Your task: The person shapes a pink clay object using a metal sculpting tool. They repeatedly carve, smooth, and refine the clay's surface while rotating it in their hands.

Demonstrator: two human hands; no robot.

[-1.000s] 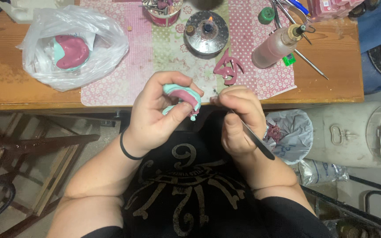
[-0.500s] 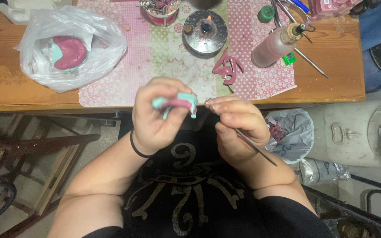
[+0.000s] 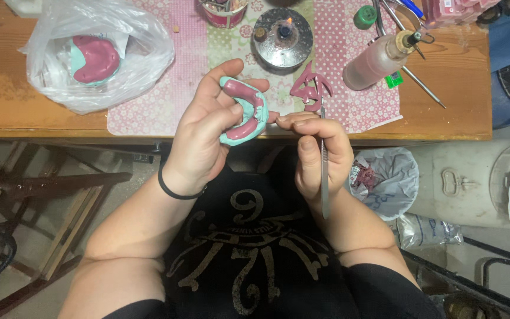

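Observation:
My left hand [image 3: 205, 133] holds a teal dental cast [image 3: 244, 111] topped with pink wax, tilted toward me just above the table's front edge. My right hand [image 3: 317, 153] grips a thin metal carving tool [image 3: 324, 171] like a pen. The tool's tip points up toward the table beside the cast; its handle runs down past my wrist. A black band circles my left wrist. On the patterned mat just beyond the tool's tip lie pink wax pieces [image 3: 310, 88].
On the wooden table [image 3: 7, 106]: a clear plastic bag [image 3: 98, 53] holding another teal and pink cast, a lit spirit burner [image 3: 283, 35], a squeeze bottle [image 3: 379, 59], several metal tools at the back right. A lined bin [image 3: 385, 180] stands below right; a chair frame is at left.
My left hand has lifted and turned the cast so its pink arch faces up. My right hand has swung the tool upright, its tip now up by the mat.

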